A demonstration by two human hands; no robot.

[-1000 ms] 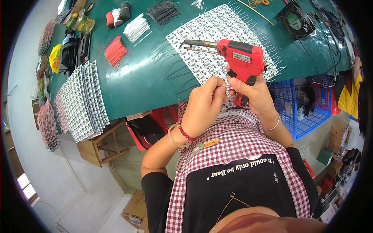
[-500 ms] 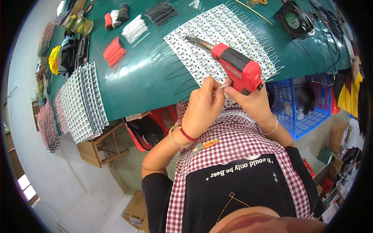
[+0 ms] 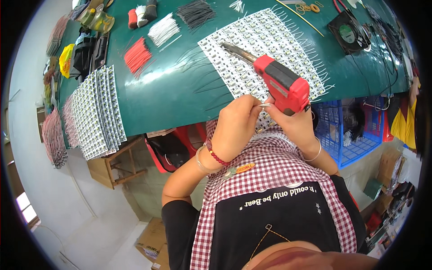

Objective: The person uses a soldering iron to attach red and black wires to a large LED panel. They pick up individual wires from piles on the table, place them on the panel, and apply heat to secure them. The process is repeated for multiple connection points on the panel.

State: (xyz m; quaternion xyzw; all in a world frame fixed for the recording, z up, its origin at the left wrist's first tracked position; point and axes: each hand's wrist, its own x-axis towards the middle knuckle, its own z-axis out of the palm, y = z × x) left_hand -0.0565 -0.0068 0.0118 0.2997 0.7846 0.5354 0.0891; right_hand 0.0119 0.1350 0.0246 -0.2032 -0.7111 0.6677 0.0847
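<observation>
In my right hand [image 3: 296,128] is a red and black soldering gun [image 3: 284,83]; its long metal tip points away to the left above a white sheet of small circuit boards [image 3: 247,42]. My left hand [image 3: 237,121] is closed in a pinch on thin white wire [image 3: 266,105], right beside the right hand's thumb. Both hands meet over the near edge of the sheet. White wires stick out along the sheet's right side, dark ones along its left. My fingers partly hide the gun's grip.
Bundles of red wires [image 3: 137,57], white wires [image 3: 164,29] and black wires [image 3: 195,14] lie on the green table [image 3: 157,99]. Stacked board sheets [image 3: 95,112] overhang at left. A black fan [image 3: 347,32] stands far right; a blue crate [image 3: 335,130] is below the table.
My head view has shifted slightly, so the table appears further right. My hands remain together at the white wire, with the gun still in my right hand.
</observation>
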